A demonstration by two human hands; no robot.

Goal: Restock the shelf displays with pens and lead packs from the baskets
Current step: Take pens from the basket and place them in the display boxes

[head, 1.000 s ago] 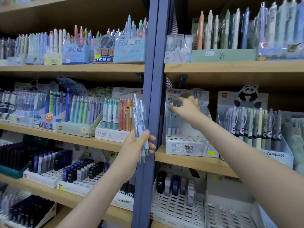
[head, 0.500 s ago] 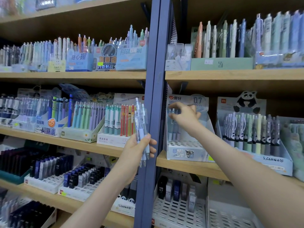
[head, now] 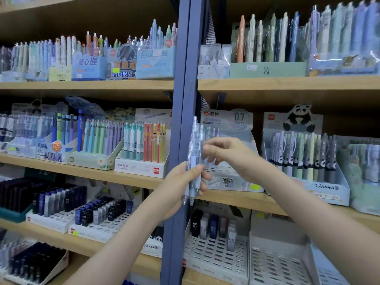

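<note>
While the left hand [head: 181, 188] gripped the pens [head: 194, 153] by the post [head: 185, 89], the right hand [head: 230, 155] curled at them; whether pinching, I couldn't tell. The smart play was drawing one straight up, bundle steady.

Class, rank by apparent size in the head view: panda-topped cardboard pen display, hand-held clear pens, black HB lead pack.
1. panda-topped cardboard pen display
2. hand-held clear pens, enlarged by nearness
3. black HB lead pack

Head-worn view, close, facing shelves [head: 287, 85]
</note>
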